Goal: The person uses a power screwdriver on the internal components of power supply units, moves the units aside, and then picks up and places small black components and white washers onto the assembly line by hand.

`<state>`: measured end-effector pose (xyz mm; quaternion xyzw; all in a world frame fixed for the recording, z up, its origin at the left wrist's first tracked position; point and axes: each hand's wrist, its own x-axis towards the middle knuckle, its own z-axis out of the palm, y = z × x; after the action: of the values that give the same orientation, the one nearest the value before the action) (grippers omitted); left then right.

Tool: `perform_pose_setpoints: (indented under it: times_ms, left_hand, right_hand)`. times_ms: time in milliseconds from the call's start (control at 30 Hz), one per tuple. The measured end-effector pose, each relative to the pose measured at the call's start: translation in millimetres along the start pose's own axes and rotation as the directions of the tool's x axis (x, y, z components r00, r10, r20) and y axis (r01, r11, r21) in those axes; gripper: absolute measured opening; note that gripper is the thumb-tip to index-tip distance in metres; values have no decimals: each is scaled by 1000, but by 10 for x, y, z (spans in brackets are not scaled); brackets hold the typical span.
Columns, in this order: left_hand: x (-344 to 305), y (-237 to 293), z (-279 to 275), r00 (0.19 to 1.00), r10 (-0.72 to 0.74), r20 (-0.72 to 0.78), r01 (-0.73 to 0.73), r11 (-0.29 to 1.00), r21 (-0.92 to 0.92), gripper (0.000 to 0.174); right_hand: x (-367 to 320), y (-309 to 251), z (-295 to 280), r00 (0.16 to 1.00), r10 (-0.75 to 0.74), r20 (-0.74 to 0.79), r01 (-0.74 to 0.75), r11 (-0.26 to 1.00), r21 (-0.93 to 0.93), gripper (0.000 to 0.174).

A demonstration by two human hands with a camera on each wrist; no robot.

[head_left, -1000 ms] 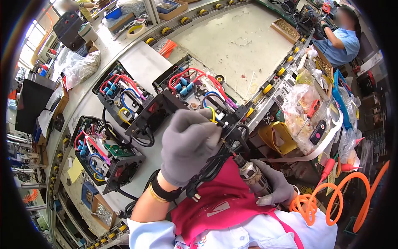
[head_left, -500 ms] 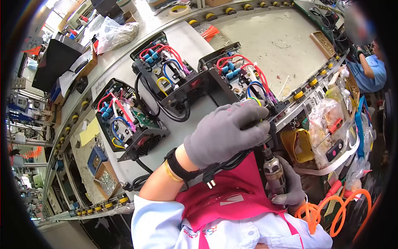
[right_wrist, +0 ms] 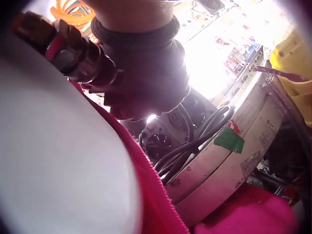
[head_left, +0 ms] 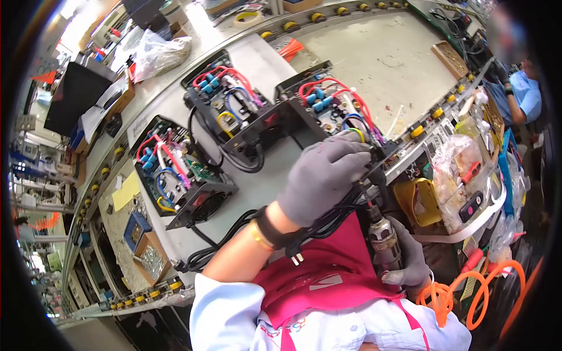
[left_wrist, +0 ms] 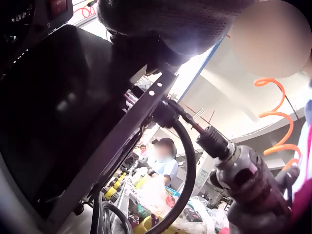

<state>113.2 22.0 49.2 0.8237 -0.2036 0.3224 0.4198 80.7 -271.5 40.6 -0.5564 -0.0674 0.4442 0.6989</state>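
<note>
My left hand (head_left: 325,178), in a grey glove, bends its fingers over the end panel of the rightmost open-topped electrical unit (head_left: 331,105), beside its yellow wire. Its fingertips are hidden, so I cannot tell whether they pinch something. In my right hand (head_left: 413,257), also gloved, I grip an air screwdriver (head_left: 386,243) near my apron. In the left wrist view, the screwdriver's bit (left_wrist: 197,126) points at the panel's edge (left_wrist: 122,129), close to where a black power cord (left_wrist: 187,161) comes out. The right wrist view shows the dark glove (right_wrist: 141,73) beside a metal hose fitting (right_wrist: 73,51).
Two similar units (head_left: 228,111) (head_left: 178,172) stand to the left, with black cords (head_left: 219,245) along the table edge. Roller rails (head_left: 418,130) border the table. To the right are a yellow bin (head_left: 418,202), plastic bags (head_left: 459,155) and a coiled orange hose (head_left: 486,292). Another person (head_left: 524,96) works at far right.
The head view has swung, shifting the units rightward in it. My left hand loosened from a fist, then bent its fingers again at the panel. My right hand keeps its grip on the screwdriver.
</note>
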Motion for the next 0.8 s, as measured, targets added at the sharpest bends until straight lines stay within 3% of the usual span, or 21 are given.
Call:
perform_pose_setpoints:
  times_ms: [167, 267, 300, 400, 800]
  left_hand:
    - [80, -53, -127, 994, 34, 102, -30, 999, -42, 26]
    - [139, 83, -220, 983, 22, 181, -66, 969, 236, 27]
    - [99, 113, -197, 991, -19, 134, -27, 943, 330, 28]
    - [76, 165, -213, 990, -65, 129, 7, 914, 406, 29]
    - [21, 66, -178, 980, -64, 189, -8, 932, 362, 23]
  right_hand:
    - [-7, -5, -39, 999, -12, 44, 16, 994, -105, 116]
    - [-2, -72, -12, 998, 26, 61, -19, 994, -110, 116]
    - [4, -85, -13, 997, 36, 63, -29, 994, -108, 116]
    - [-1, -112, -17, 996, 75, 45, -66, 983, -173, 117]
    - [4, -125, -46, 991, 135, -5, -130, 944, -303, 121]
